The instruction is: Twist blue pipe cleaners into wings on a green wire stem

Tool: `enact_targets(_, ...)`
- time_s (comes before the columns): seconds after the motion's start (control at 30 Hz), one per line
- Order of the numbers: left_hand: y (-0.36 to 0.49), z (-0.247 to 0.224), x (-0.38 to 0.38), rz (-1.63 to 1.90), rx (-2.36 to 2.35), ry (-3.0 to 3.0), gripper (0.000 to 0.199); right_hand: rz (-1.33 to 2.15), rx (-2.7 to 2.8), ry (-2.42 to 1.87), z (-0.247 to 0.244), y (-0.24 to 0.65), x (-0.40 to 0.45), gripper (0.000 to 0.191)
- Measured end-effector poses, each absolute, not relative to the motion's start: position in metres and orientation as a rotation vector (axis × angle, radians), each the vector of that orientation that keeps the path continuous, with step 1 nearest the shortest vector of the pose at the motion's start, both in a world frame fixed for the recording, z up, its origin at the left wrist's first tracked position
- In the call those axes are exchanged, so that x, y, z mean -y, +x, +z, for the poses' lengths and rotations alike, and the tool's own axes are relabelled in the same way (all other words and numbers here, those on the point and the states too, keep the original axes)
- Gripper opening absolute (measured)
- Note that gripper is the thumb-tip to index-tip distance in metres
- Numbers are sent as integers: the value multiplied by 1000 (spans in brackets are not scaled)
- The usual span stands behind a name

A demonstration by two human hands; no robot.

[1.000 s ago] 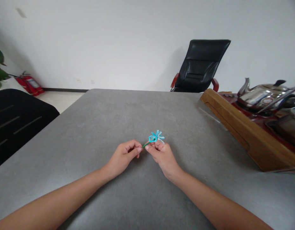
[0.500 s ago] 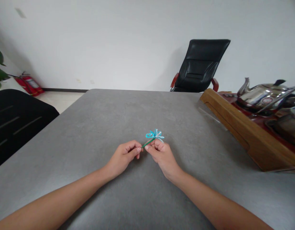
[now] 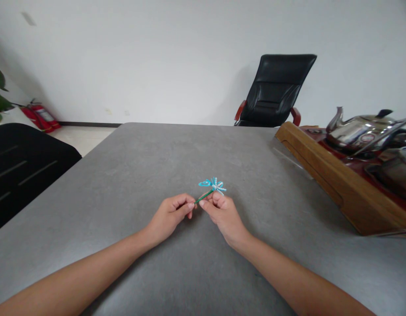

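A small beaded flower [image 3: 214, 185] with blue and silvery-white petals on a green stem tilts up to the right, just above the grey table [image 3: 150, 162]. My left hand [image 3: 171, 215] pinches the lower end of the stem between thumb and fingertips. Close beside it, my right hand [image 3: 224, 216] has its thumb and fingers closed on the stem a little higher up, below the petals. A longer blue loop of the flower points left. The fingers hide part of the stem.
At the right stands a wooden tea tray [image 3: 334, 188] bearing a steel kettle [image 3: 362, 131] and a pot [image 3: 397, 171]. A black office chair [image 3: 277, 87] is beyond the far edge, another black chair [image 3: 28, 162] at the left. Red fire extinguishers [image 3: 41, 116] stand by the wall.
The flower head has turned slightly, so its blue loop now reaches a bit farther left and looks flatter. Both hands remain in nearly the same place.
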State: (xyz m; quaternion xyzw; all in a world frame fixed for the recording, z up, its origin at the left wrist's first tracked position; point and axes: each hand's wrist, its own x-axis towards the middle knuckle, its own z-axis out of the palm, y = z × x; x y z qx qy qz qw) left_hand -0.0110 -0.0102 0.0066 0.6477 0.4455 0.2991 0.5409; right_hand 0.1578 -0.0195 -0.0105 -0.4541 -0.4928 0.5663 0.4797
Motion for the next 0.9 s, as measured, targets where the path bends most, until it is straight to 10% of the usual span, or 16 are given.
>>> enact_targets(0.9,-10,9,10,766,-1052,1661,25,1349,1241,-1116,-13,158,18,18)
